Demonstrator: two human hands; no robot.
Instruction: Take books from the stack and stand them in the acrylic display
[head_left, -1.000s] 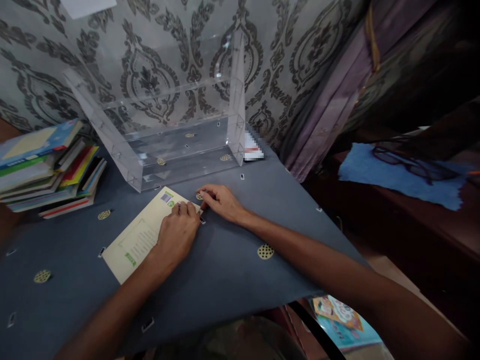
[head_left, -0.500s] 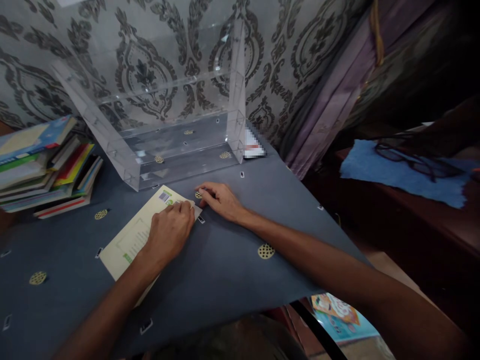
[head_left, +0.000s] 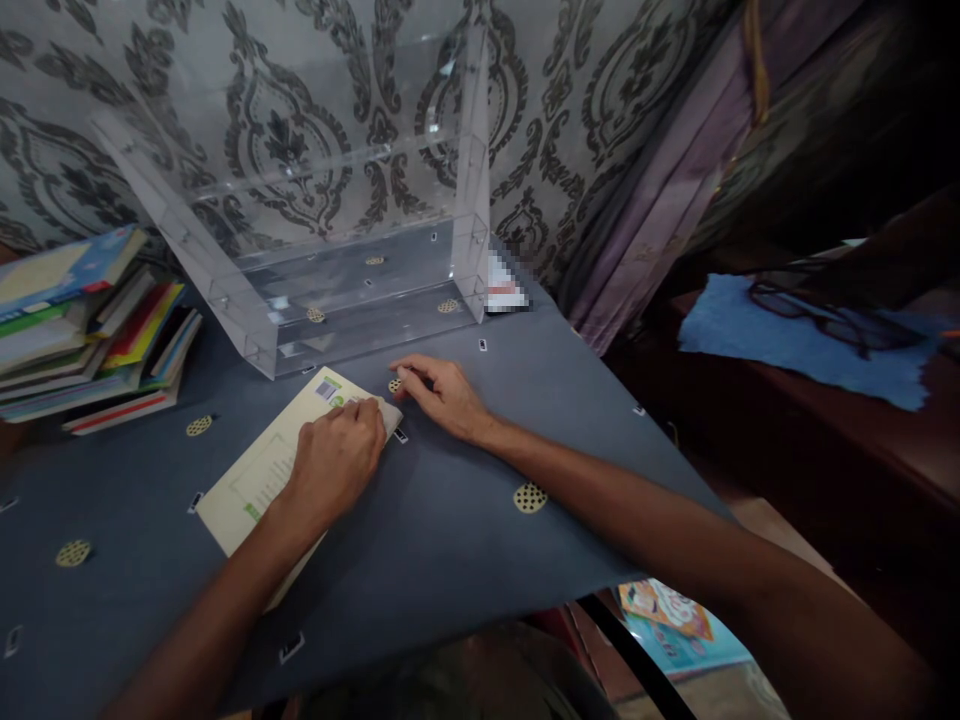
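Note:
A thin cream booklet (head_left: 262, 475) with green print lies flat on the blue-grey tablecloth (head_left: 450, 540). My left hand (head_left: 337, 455) rests on its right half, fingers curled and pressed on the cover near the far right corner. My right hand (head_left: 439, 395) lies on the cloth just right of that corner, fingers bent, fingertips by the booklet's edge. Neither hand lifts anything. A clear acrylic shelf (head_left: 330, 230) stands just beyond the booklet against the patterned wall.
A stack of colourful books (head_left: 90, 330) sits at the left of the table. The table's right edge drops to a dark wooden surface with a blue cloth (head_left: 802, 340). A printed book (head_left: 675, 625) lies on the floor below. Curtains (head_left: 660, 170) hang at the right.
My left hand slid slightly back and left along the booklet's cover, and the near corner of the booklet moved with it. The right hand stayed almost still.

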